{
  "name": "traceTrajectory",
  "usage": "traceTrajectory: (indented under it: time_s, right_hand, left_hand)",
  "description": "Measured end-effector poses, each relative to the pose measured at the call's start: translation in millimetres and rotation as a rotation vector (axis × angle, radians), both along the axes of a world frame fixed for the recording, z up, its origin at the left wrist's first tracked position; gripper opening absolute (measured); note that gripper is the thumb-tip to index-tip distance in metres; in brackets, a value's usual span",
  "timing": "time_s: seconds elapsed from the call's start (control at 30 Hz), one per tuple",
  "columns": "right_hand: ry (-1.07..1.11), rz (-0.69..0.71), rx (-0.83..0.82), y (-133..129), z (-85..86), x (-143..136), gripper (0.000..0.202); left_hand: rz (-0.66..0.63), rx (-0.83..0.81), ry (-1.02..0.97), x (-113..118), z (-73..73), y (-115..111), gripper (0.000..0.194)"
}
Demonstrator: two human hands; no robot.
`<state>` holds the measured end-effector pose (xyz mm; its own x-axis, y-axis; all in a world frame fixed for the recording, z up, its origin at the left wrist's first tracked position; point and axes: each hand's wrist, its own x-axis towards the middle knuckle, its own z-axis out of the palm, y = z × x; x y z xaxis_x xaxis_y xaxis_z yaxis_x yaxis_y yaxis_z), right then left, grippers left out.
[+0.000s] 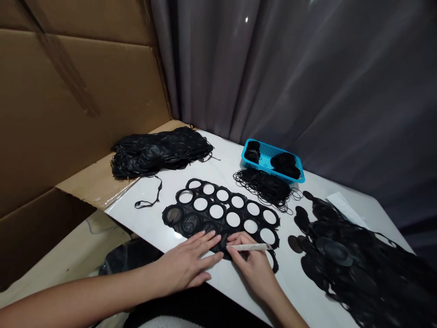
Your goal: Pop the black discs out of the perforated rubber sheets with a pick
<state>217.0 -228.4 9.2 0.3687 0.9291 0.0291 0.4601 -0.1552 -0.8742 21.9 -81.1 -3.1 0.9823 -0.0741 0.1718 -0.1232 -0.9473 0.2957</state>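
A flat black sheet [225, 212] with rows of round holes lies on the white table. Most holes show white through them, while a few at the near left are dark. My left hand [186, 262] rests on the sheet's near edge, its fingers spread. Beside it, my right hand [251, 264] grips a thin whitish stick-like tool [251, 247], with the fingertips low over the sheet. The tip of the tool is hidden by my fingers.
Black stringy material [160, 152] is piled at the back left. Behind the sheet sit a blue basket [266, 159] holding black pieces and a tangle of black loops [266, 187]. Black discs [341, 255] heap up at right. A cardboard wall [78, 91] stands left, near a curtain [290, 77].
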Motion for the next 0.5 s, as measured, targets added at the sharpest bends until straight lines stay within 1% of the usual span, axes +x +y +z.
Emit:
traceTrajectory:
  time_s: [0.07, 0.13, 0.17, 0.23, 0.27, 0.3, 0.33, 0.37, 0.43, 0.47, 0.5]
  right_hand:
    - [-0.036, 0.032, 0.004, 1, 0.5, -1, 0.018]
    - [-0.129, 0.094, 0.038, 1, -0.9, -5, 0.015]
    - [-0.207, 0.138, 0.067, 0, -2.2, -7, 0.015]
    - [-0.402, 0.220, 0.122, -1, -4.8, -7, 0.022]
    - [-0.497, 0.236, 0.138, -1, -5.4, -4, 0.026]
    - [-0.575, 0.206, 0.147, -1, -5.0, 2, 0.028]
    - [-0.625, 0.133, 0.141, 0, -3.4, 10, 0.026]
    - [-0.643, 0.027, 0.126, 1, -0.5, 19, 0.023]
    - [-0.599, -0.194, 0.090, 7, 8.1, 37, 0.021]
    - [-0.542, -0.262, 0.072, 11, 13.0, 43, 0.022]
    - [-0.467, -0.276, 0.056, 15, 17.5, 46, 0.023]
  left_hand:
    - [0.002, 0.004, -0.004, -1, -1.1, 0, 0.062]
    - [0.015, 0.016, 0.007, -1, -2.0, 0, 0.065]
    - [0.019, 0.019, 0.013, -1, -2.5, 0, 0.067]
    - [0.025, 0.019, 0.019, -1, -3.3, -1, 0.071]
    - [0.025, 0.017, 0.021, 0, -3.7, -1, 0.071]
    - [0.025, 0.016, 0.024, 0, -3.9, -1, 0.070]
    - [0.027, 0.016, 0.026, 0, -4.0, -2, 0.070]
    - [0.031, 0.015, 0.027, 1, -3.7, -2, 0.068]
    - [0.036, 0.009, 0.018, 1, -2.5, -2, 0.065]
    - [0.034, 0.003, 0.011, 1, -1.6, -2, 0.064]
    - [0.030, -0.002, 0.005, 0, -0.9, -1, 0.064]
